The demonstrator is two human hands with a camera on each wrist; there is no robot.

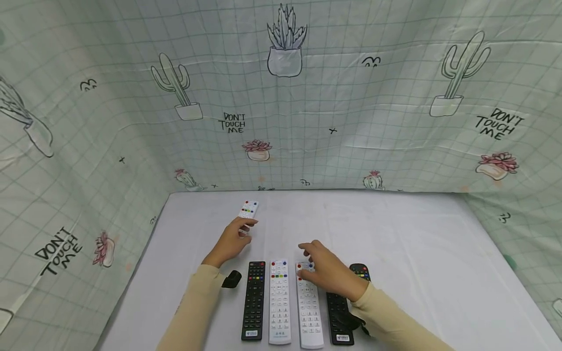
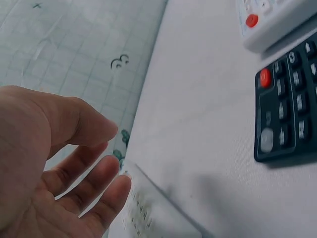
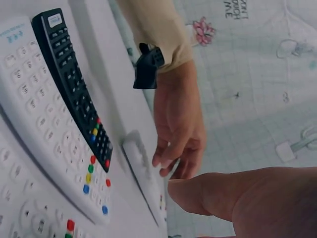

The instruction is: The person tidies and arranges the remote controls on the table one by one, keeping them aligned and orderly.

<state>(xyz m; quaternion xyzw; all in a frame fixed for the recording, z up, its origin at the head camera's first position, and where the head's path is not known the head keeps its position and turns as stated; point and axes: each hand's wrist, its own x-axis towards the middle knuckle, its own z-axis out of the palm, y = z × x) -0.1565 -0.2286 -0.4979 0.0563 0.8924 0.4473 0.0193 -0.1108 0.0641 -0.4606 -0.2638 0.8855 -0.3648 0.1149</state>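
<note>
A white remote control (image 1: 249, 208) lies at the far left of the table. My left hand (image 1: 232, 241) hovers over its near end, fingers loosely bent and holding nothing; in the left wrist view, this white remote (image 2: 148, 213) shows beyond the fingertips. Near the front, my right hand (image 1: 327, 268) hangs above the top of a white remote (image 1: 310, 312), its fingers relaxed around air. That hand and its wrist partly cover a black remote (image 1: 337, 307). Left of these lie another white remote (image 1: 279, 307) and a black remote (image 1: 253, 302), side by side and upright in the head view.
The remotes rest on a white-covered table (image 1: 408, 253). A pale green checked curtain (image 1: 325, 97) with cactus drawings encloses the back and sides. Dark wrist-worn devices sit at both cuffs, the left one (image 1: 231, 279) beside the leftmost black remote.
</note>
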